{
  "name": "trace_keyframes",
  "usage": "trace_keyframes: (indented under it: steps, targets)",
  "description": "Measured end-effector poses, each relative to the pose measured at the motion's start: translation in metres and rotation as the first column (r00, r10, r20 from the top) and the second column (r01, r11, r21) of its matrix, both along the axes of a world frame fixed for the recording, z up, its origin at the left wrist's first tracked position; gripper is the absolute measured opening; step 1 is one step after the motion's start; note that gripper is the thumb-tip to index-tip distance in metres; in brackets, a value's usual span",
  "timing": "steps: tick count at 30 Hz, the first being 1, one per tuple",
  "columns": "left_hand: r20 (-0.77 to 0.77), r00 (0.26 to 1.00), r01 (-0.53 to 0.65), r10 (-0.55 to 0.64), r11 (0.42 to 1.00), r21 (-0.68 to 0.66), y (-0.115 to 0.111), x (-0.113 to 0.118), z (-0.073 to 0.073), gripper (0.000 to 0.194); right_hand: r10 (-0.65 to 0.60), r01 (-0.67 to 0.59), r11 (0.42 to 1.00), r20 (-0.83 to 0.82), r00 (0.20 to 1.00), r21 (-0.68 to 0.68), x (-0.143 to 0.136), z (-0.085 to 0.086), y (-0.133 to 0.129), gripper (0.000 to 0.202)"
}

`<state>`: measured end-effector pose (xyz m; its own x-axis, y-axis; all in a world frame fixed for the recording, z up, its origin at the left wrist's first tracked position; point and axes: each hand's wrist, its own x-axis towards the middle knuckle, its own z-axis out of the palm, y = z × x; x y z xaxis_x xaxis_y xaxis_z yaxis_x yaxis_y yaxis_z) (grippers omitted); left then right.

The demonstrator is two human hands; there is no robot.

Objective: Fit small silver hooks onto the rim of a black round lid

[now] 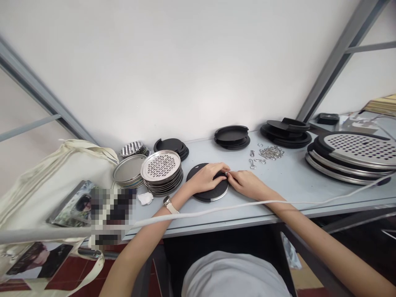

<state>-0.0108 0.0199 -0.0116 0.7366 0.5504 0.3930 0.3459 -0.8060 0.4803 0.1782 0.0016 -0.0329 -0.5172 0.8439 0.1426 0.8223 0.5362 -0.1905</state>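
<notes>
A white cable crosses in front of both forearms. On the grey table, the left hand lies half-curled over a black disc; whether it grips is unclear. The right hand pinches a small metal piece at the disc's right edge. Leftward sit a crumpled tissue and stacked grater plates; far right, larger stacked discs; beyond, heaped metal clips, then black round trays near the wall
</notes>
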Motion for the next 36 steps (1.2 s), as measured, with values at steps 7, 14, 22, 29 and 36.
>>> trace_keyframes:
  steps: [7, 14, 22, 29, 36]
  targets:
    - [0.008, 1.000, -0.017, 0.017, 0.998, -0.067, -0.0019, 0.0003, 0.0023, 0.022, 0.004, -0.004, 1.000, 0.016, 1.000, 0.009, 0.0002, -0.0005, 0.0006, 0.036]
    - [0.052, 0.999, 0.006, 0.003, 0.985, -0.173, -0.0014, 0.0002, 0.0011, 0.022, 0.007, -0.007, 1.000, 0.022, 1.000, 0.013, 0.0000, 0.0007, -0.0002, 0.036]
    - [0.025, 0.999, -0.017, 0.020, 0.993, -0.118, -0.0018, 0.0014, 0.0015, 0.019, -0.010, 0.010, 1.000, 0.011, 1.000, 0.026, -0.0006, 0.0003, -0.0001, 0.038]
    - [0.032, 0.998, -0.054, 0.061, 0.981, -0.186, -0.0007, 0.0016, 0.0013, 0.027, -0.014, 0.014, 1.000, -0.003, 1.000, 0.028, -0.0003, 0.0016, -0.0011, 0.035]
    - [0.048, 0.997, -0.046, 0.058, 0.977, -0.209, -0.0012, 0.0010, 0.0021, 0.029, -0.016, 0.016, 1.000, -0.025, 1.000, 0.010, -0.0003, 0.0040, -0.0016, 0.035]
